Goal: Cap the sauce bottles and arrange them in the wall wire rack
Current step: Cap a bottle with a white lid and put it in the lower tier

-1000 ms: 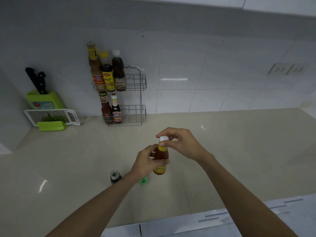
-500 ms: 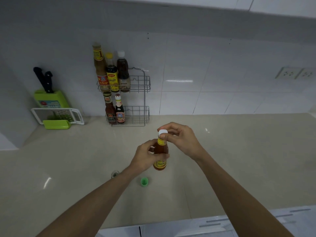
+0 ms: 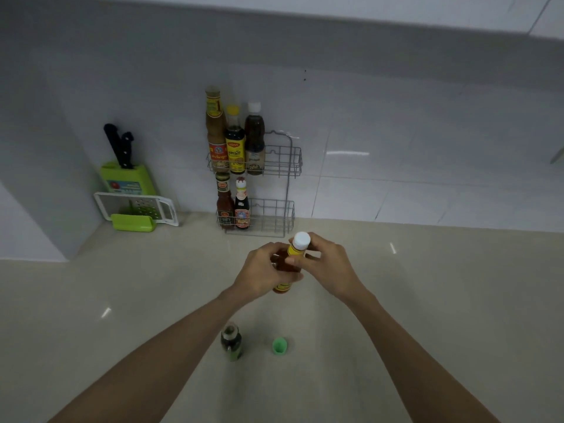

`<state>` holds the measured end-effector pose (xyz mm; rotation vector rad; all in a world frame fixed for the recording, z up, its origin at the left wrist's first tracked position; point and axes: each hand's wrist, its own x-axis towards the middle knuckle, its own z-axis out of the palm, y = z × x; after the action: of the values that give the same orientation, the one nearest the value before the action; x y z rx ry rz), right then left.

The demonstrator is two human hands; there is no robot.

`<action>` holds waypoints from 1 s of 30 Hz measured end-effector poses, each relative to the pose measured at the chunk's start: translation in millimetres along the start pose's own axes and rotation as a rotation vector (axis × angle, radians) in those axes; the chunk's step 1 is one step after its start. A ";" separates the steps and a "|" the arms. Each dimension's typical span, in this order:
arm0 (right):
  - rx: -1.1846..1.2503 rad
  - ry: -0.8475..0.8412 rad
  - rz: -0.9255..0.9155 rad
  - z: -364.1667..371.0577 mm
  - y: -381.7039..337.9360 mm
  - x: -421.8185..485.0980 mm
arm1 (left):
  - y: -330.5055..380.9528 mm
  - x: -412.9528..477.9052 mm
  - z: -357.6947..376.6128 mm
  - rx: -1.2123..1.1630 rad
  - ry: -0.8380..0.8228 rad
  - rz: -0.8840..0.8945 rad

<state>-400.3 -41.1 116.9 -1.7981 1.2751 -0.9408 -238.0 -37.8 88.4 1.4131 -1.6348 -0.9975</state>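
Observation:
An orange sauce bottle (image 3: 288,264) with a yellow label and a white cap (image 3: 301,239) is held above the counter. My left hand (image 3: 264,274) grips its body. My right hand (image 3: 328,264) holds it at the neck, just below the cap. Nearer to me, a dark bottle (image 3: 232,341) without a cap stands on the counter, and a green cap (image 3: 280,345) lies to its right. The wall wire rack (image 3: 287,166) carries three bottles on its upper shelf and two on the left of its lower shelf.
A green knife block (image 3: 126,178) with black handles, a white slicer board (image 3: 135,206) and a green holder (image 3: 132,222) sit at the back left against the wall. The beige counter (image 3: 427,300) runs wide to the right.
Both hands have carried the orange bottle farther from me, toward the rack. The dark bottle, hidden by my left arm half a second ago, shows again.

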 end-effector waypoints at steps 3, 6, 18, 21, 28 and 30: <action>-0.089 -0.026 -0.004 19.6 1.2 26.4 | -17.2 14.9 -17.4 -0.010 0.029 -0.043; -0.103 -0.004 0.006 41.9 2.5 57.7 | -34.0 35.7 -35.3 -0.072 0.032 -0.116; -0.072 0.303 0.052 97.7 25.5 179.5 | -118.8 126.2 -125.0 0.041 -0.083 -0.229; -0.059 0.347 0.047 109.5 41.1 192.7 | -124.1 144.6 -126.0 0.016 -0.106 -0.206; -0.056 0.369 0.032 124.1 65.2 223.5 | -133.5 170.6 -119.6 0.000 -0.117 -0.178; -0.073 0.350 0.025 125.5 67.3 232.8 | -137.4 174.1 -118.5 0.017 -0.129 -0.168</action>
<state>-263.4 -262.4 34.5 -1.7179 1.5589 -1.2488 -94.4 -233.1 21.7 1.5451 -1.6397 -1.1951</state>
